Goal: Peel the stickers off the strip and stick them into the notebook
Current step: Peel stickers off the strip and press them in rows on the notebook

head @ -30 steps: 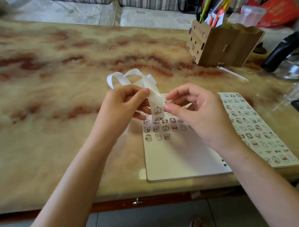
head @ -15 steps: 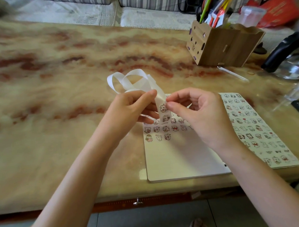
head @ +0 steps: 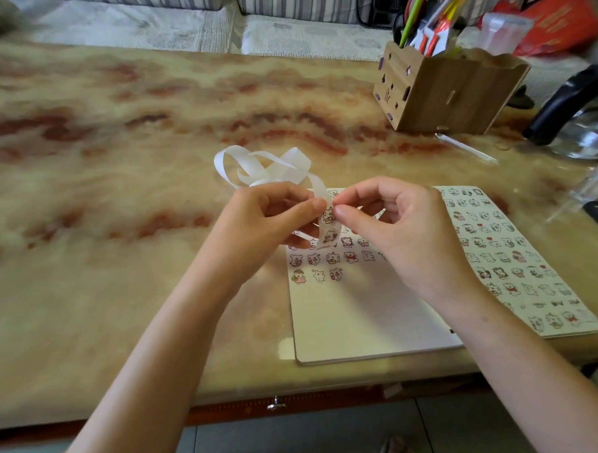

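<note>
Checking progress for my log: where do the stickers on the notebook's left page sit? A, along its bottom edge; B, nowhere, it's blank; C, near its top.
C: the stickers lie in rows at the top of the notebook's left page, bare below them.

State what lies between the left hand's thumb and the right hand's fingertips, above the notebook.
In the head view, the sticker strip hangs there, pinched by the left hand and by the right hand at its edge, over the notebook.

no readable text, labels or numbers anywhere
</note>
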Available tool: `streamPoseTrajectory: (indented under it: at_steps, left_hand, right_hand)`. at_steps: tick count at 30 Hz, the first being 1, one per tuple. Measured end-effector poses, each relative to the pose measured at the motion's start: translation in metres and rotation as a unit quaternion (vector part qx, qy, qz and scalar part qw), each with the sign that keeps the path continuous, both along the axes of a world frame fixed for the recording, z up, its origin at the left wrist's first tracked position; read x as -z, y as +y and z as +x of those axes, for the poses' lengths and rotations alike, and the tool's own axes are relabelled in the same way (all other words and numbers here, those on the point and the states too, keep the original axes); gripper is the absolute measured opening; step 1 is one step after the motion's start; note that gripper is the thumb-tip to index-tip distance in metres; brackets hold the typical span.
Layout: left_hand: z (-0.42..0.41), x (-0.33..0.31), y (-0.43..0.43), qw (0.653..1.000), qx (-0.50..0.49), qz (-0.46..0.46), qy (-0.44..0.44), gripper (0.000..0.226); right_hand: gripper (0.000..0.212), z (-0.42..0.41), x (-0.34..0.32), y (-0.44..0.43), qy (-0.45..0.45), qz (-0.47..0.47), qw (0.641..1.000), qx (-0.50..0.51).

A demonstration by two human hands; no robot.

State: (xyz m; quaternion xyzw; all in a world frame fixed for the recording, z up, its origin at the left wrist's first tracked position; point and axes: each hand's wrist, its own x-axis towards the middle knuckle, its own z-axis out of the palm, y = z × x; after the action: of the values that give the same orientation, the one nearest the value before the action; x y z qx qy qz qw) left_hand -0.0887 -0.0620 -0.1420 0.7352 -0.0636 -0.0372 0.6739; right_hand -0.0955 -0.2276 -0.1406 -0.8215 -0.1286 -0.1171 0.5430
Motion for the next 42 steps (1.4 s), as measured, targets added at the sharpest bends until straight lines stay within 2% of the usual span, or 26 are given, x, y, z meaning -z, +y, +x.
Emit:
streamPoseTrajectory:
  at_steps: [10,20,25,28,32,37,42]
  left_hand:
    - [0.000,0.000,0.000,1.000,0.005,-0.002,0.006,0.010]
    - [-0.001,0.000,-0.002,0.999,0.000,-0.015,0.031,0.016]
    - [-0.001,0.001,0.000,0.998,-0.001,-0.023,0.053,0.019]
    - [0.000,0.002,0.002,0.998,-0.016,-0.018,0.055,0.018]
    - [0.002,0.004,0.005,0.998,-0.042,-0.007,0.051,0.015]
    - [0.004,0.006,0.004,0.997,-0.049,0.012,0.050,0.015]
    - [0.004,0.005,0.003,0.997,-0.053,0.019,0.050,0.013]
  right_hand:
    - [0.011,0.000,0.001,-0.001,0.012,-0.010,1.000,-0.009]
    - [0.003,-0.005,0.000,0.001,-0.012,-0.099,0.995,0.013]
    - [0.006,-0.006,-0.002,0.001,-0.002,-0.092,0.996,0.004]
    - [0.012,-0.006,-0.006,-0.001,0.031,-0.048,0.998,-0.007]
    - [0.008,-0.004,-0.017,-0.013,0.118,0.006,0.993,-0.028]
    - [0.003,-0.004,-0.022,-0.029,0.275,-0.081,0.957,-0.042]
    - [0.005,-0.005,-0.018,-0.029,0.312,-0.122,0.942,-0.028]
